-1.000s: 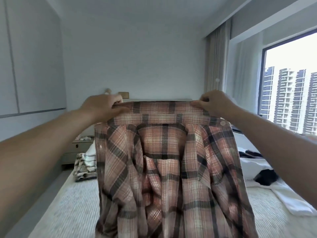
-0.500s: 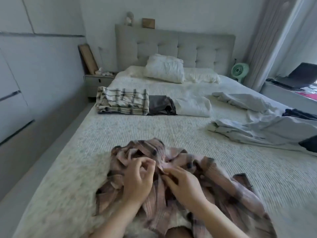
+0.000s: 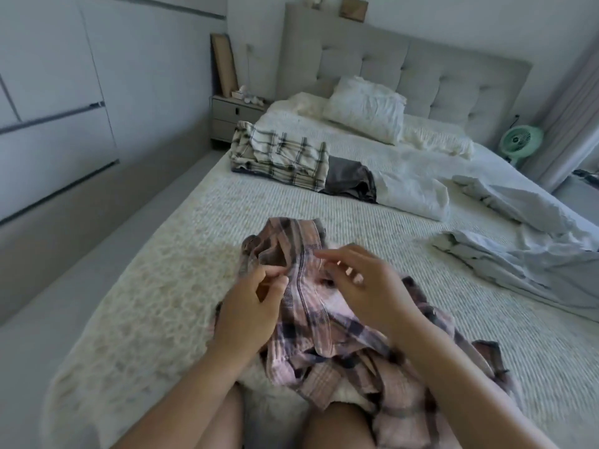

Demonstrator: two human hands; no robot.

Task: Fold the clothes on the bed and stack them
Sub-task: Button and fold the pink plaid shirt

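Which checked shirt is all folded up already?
The cream and black checked shirt near the nightstand is folded. The pink checked shirt lies crumpled under both hands.

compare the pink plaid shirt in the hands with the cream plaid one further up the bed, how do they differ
The pink plaid shirt lies crumpled and unfolded near the person; the cream plaid shirt sits folded near the pillow. The left hand pinches the pink one; nothing touches the cream one. Both are plaid and lie on the bed.
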